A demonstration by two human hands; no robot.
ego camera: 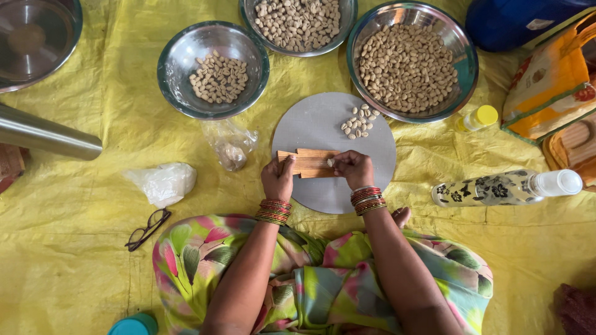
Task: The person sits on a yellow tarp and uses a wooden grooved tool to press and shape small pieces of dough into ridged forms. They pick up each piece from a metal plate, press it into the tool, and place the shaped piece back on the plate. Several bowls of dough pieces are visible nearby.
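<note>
A round grey board lies on the yellow sheet in front of me. On it rests a small ridged wooden block. My left hand holds the block's left end. My right hand presses a small pale dough piece against the block with the thumb. A little heap of shaped pale pieces sits on the board's far edge.
Three steel bowls of pale pieces stand beyond the board: left, middle, right. An empty steel bowl and steel cylinder lie far left. Plastic bags, spectacles, a patterned bottle and a small yellow-capped bottle surround me.
</note>
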